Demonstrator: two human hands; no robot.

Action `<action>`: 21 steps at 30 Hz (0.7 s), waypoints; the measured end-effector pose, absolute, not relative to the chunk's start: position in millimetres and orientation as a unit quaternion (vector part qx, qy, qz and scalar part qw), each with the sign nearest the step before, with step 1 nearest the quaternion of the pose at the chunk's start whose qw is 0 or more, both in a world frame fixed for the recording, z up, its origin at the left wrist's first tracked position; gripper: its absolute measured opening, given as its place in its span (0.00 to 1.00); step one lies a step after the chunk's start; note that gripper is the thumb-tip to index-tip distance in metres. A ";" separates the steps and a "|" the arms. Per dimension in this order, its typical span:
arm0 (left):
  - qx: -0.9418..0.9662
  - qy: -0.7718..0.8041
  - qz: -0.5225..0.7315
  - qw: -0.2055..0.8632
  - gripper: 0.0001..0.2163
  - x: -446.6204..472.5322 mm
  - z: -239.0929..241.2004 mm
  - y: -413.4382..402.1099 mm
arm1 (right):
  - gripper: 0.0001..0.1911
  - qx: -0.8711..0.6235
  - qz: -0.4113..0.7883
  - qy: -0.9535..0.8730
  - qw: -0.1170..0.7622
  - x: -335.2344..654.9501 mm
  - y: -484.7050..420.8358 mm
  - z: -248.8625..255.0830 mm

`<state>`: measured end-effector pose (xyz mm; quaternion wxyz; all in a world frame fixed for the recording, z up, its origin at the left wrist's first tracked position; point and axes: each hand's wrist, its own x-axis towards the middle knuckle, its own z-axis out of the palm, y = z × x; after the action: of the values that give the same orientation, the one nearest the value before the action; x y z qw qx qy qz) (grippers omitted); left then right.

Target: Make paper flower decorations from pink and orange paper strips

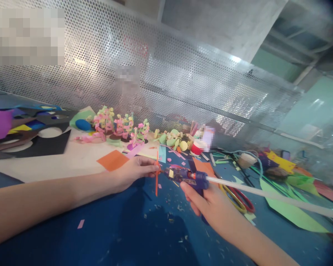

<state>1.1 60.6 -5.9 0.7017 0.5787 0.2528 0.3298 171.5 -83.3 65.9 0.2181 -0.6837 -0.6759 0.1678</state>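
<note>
My left hand (137,170) pinches a thin orange strip (157,184) near its middle, and the strip stands roughly upright. In my right hand (201,199) is a blue hot glue gun (201,180), its handle wrapped by my fingers. A long white glue stick (249,187) runs out of the gun's back toward the right edge. The nozzle points left and is right at the strip beside my left fingertips; whether it touches is too small to tell. Under my left wrist lies an orange sheet (113,160).
Several pink and yellow paper decorations (122,125) stand at the back. Scissors (240,199) with red and yellow handles lie behind my right hand. Black cut sheets (52,142) spread at the left; green sheets (291,210) lie right. A perforated metal screen (177,74) rises behind the blue table (100,229).
</note>
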 end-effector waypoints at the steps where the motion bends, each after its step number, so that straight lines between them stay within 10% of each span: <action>1: 0.577 0.254 0.332 0.701 0.07 1.1 -6.5 60.9 | 0.19 -0.685 0.165 -0.676 0.216 171.8 -83.9 65.5; 21: 0.584 0.270 0.326 0.693 0.08 -1.1 -2.8 58.6 | 0.25 -0.750 0.212 -0.565 0.270 212.0 -108.9 70.2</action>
<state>-1.1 58.6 -2.8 0.6926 0.5840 0.2701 0.3259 212.0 -108.9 70.2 0.2701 -0.7502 -0.5652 0.2119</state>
